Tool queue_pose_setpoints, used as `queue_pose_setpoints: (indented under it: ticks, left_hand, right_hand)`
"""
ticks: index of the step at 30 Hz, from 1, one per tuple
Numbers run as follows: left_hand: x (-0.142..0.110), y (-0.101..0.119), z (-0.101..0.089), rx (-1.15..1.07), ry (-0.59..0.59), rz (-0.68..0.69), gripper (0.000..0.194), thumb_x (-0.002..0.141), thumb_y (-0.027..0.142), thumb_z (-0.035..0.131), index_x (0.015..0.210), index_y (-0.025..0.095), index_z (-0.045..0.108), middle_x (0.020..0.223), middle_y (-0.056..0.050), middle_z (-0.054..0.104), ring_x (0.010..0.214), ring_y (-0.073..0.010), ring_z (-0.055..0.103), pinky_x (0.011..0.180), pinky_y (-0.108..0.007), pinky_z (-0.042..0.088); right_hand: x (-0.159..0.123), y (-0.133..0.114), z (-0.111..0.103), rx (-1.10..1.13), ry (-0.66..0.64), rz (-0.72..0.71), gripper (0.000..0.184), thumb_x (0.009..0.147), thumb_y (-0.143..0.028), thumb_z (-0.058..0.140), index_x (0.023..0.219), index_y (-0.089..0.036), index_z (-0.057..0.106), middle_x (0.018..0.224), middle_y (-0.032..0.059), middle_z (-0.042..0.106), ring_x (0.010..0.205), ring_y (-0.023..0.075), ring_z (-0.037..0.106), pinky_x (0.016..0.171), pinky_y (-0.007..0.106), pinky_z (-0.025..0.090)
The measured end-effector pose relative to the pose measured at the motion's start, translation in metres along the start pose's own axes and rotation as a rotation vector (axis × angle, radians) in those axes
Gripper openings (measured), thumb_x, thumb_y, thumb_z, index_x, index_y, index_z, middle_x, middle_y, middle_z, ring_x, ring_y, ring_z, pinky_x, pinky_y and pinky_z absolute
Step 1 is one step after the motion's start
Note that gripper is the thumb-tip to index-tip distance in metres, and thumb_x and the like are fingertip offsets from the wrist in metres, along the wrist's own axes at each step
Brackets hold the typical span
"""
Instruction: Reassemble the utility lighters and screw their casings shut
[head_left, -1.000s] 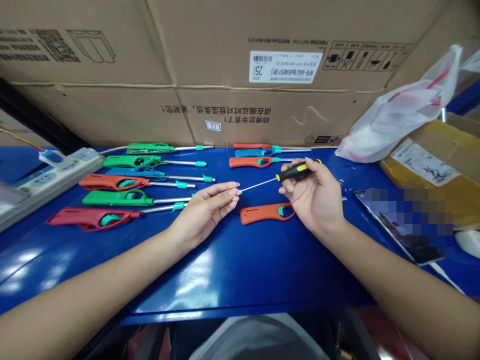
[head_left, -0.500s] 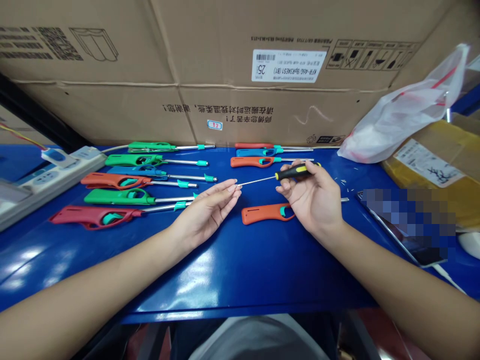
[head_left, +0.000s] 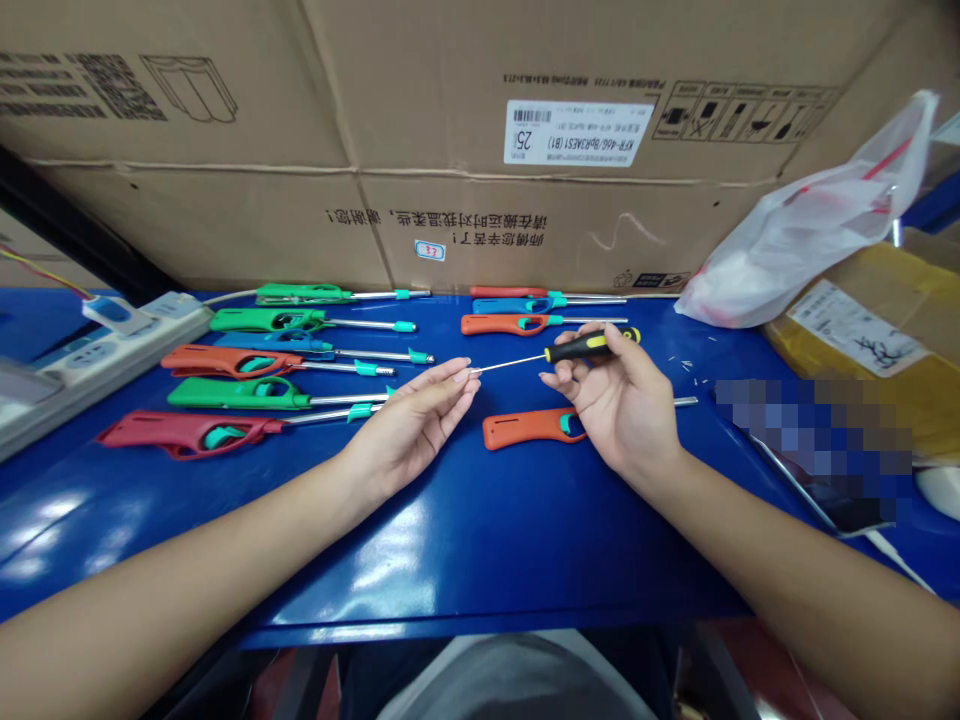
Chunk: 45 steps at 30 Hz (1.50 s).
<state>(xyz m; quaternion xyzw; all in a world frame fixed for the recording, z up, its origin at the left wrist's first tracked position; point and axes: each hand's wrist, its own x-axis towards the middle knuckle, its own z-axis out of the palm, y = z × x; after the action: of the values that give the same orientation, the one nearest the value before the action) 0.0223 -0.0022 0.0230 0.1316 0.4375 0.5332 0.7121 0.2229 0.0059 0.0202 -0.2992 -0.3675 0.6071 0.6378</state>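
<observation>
Fingers of right hand [head_left: 628, 410] wrapped round screwdriver [head_left: 589, 346]; left hand [head_left: 412, 425] pinching at shaft end [head_left: 484, 368], apparently setting tip; next move calls for steady alignment.

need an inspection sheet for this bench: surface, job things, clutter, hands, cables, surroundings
Surface: blue tabletop, glossy, reflecting light
Job's things: screwdriver; nearest orange lighter, partly hidden by right hand; six lighters left, three lighters behind
Clutter: white scraps, phone
Hands: right holds screwdriver; left hand pinches at its tip, small part unclear
Cables: white cable at phone; red-yellow wires near power strip
Surroundings: cardboard behind; plastic bag, taped box right
</observation>
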Motion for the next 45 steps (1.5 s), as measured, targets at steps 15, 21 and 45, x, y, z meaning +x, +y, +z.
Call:
queue_pose_setpoints:
  ticks: [15,21,45]
  left_hand:
    - [0.001,-0.004,-0.004,0.036,-0.006,0.067,0.024,0.090,-0.008,0.059,0.087,0.012,0.073,0.081,-0.006,0.079,0.072,-0.0103,0.077,0.070,-0.013,0.063]
    - [0.000,-0.004,-0.005,0.108,-0.032,0.086,0.021,0.087,-0.007,0.064,0.087,0.011,0.075,0.083,-0.007,0.079,0.076,-0.0115,0.077,0.076,-0.015,0.063]
    - [-0.003,-0.002,-0.004,0.137,-0.085,0.074,0.014,0.093,0.008,0.064,0.098,0.010,0.077,0.104,-0.012,0.080,0.096,-0.0166,0.077,0.088,-0.021,0.062]
  right_hand:
    - [-0.006,-0.002,0.006,-0.332,0.096,-0.207,0.035,0.084,-0.052,0.077,0.090,-0.022,0.059,0.080,-0.0043,0.073,0.059,0.0109,0.072,0.060,0.024,0.064]
    - [-0.004,-0.003,0.004,-0.348,0.127,-0.218,0.037,0.083,-0.053,0.078,0.085,-0.022,0.056,0.072,-0.0052,0.071,0.055,0.0116,0.071,0.056,0.023,0.063]
    - [-0.009,-0.014,0.007,-0.314,-0.037,-0.206,0.029,0.086,-0.048,0.075,0.088,-0.023,0.061,0.090,-0.0009,0.071,0.065,0.0135,0.070,0.054,0.027,0.062]
